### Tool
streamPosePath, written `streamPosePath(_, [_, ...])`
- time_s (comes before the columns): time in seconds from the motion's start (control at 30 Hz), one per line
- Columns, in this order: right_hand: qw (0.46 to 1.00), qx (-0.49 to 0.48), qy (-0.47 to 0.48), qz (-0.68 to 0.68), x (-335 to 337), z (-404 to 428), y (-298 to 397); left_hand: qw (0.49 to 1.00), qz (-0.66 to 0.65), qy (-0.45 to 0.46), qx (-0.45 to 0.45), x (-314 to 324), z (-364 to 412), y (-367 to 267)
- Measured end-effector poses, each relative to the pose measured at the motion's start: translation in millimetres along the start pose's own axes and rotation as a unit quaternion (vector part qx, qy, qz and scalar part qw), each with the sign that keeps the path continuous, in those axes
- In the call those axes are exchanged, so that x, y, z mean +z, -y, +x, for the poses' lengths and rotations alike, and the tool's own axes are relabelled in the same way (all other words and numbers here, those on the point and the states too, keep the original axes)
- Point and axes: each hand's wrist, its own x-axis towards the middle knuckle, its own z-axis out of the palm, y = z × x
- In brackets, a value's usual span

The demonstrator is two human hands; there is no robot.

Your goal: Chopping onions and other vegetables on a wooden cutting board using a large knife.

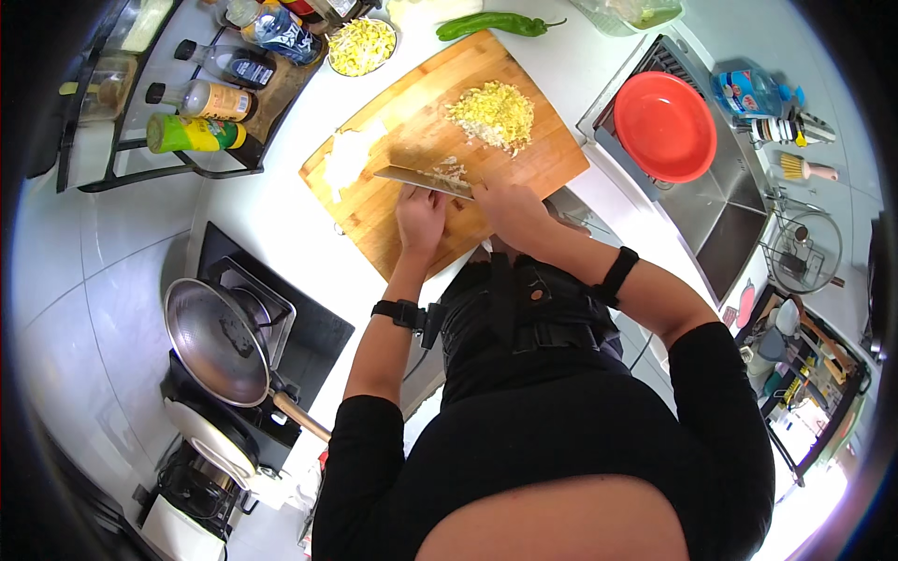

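Observation:
My right hand [506, 210] is closed around the handle end of a cleaver-like kitchen knife [414, 179], whose wide blade points left over the wooden cutting board [379, 238]. My left hand [421, 216] is at the near side of the blade, its fingertips touching or hidden behind it; whether they grip it I cannot tell. Small pale chopped bits [449, 170] cling to or lie by the blade. A heap of finely chopped yellow and white food [494, 116] rests on the board's far right part. Pale, overexposed pieces [349, 158] lie at its left.
Beyond the board are a bowl of bean sprouts [361, 47] and a green chili pepper [494, 25]. A red basin [665, 126] stands over the sink [708, 203] at right. Bottles [210, 100] fill a rack at left; a wok [217, 343] sits by the stove.

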Motion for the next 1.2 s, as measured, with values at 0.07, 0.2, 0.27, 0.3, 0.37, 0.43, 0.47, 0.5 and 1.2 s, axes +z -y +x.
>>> streamPosePath(0.07, [1.0, -0.003, -0.003, 0.027, 11, 6, -3, 1.0, 0.011, 0.01, 0.005, 1, 1, 0])
streamPosePath(0.2, [0.999, 0.009, 0.01, 0.052, 4, 13, 6, 1.0, -0.006, 0.016, -0.019, 3, 0, 2])
streamPosePath(0.27, [0.998, 0.009, 0.018, 0.06, -3, 13, 5, 1.0, -0.025, 0.004, -0.015, 1, -1, 3])
streamPosePath(0.3, [0.997, 0.009, 0.027, 0.068, -6, 11, 3, 0.999, -0.044, -0.008, -0.01, 0, -2, 2])
streamPosePath(0.37, [0.997, 0.018, 0.028, 0.068, -12, 3, 0, 0.999, -0.038, -0.014, -0.002, -1, -4, 1])
streamPosePath(0.43, [0.997, 0.025, 0.03, 0.067, -15, -2, 0, 0.999, -0.031, -0.023, 0.005, -1, -6, 2])
streamPosePath(0.47, [0.998, 0.018, 0.029, 0.046, -15, -4, 1, 0.999, -0.031, -0.021, 0.001, -1, -6, 3])
streamPosePath(0.5, [0.999, 0.012, 0.026, 0.026, -15, -5, 1, 0.999, -0.032, -0.019, -0.001, -1, -6, 3])
streamPosePath(1.2, [0.999, -0.018, 0.008, 0.046, 11, 7, 0, 1.0, 0.001, -0.017, 0.003, 2, -14, 5])
